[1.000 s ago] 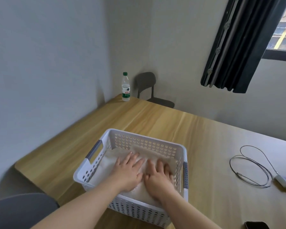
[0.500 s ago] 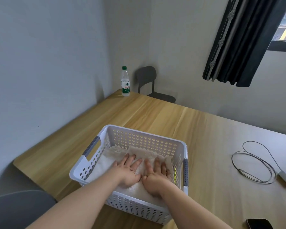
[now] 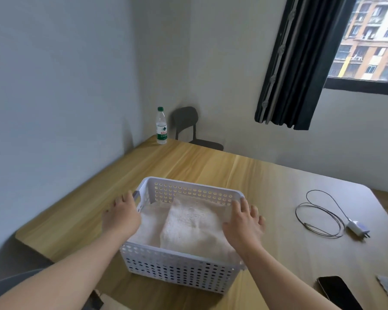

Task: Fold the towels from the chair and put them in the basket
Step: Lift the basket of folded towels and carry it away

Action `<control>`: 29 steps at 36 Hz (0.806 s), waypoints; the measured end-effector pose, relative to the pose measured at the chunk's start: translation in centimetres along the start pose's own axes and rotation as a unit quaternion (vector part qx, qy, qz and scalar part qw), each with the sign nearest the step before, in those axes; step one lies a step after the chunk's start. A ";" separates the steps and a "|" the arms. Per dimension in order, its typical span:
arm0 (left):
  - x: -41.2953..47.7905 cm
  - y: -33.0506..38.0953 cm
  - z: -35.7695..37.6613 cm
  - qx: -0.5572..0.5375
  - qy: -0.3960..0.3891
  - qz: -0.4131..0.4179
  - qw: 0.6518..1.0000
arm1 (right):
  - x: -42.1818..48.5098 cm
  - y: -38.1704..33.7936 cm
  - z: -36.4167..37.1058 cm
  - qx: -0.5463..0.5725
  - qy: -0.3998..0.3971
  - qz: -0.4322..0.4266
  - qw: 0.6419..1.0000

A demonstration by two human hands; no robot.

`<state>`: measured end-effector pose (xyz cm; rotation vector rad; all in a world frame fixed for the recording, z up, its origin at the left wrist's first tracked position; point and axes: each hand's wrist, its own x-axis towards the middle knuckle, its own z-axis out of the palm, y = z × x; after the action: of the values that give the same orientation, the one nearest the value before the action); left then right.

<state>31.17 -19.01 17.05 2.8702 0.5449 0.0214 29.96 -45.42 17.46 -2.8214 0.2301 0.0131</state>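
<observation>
Head view: left hand [image 3: 121, 214] and right hand [image 3: 244, 222], fingers [image 3: 239, 205] apart, at basket [image 3: 179, 269] side rims, towels [image 3: 188, 222] inside.

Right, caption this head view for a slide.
Left hand and right hand flank white perforated plastic basket holding folded cream towels.

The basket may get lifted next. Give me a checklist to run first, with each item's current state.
1. Towels lie folded in the white perforated basket: ok.
2. Left hand grips the handle: not ok, fingers straight beside it.
3. Right hand grips the basket: not ok, fingers spread over its right side.
4. Charger cable and phone lie clear of the basket: ok.
5. Near chair holds no more towels: cannot tell, mostly out of frame.
</observation>
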 end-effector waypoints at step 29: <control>-4.6 6.8 -6.9 -0.326 -0.176 0.111 0.922 | -10.2 9.4 -8.3 0.382 0.106 0.264 0.879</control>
<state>29.01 -25.41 25.42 2.1914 0.1008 -0.2286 18.23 -55.21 22.85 -1.8983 0.8430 -0.2180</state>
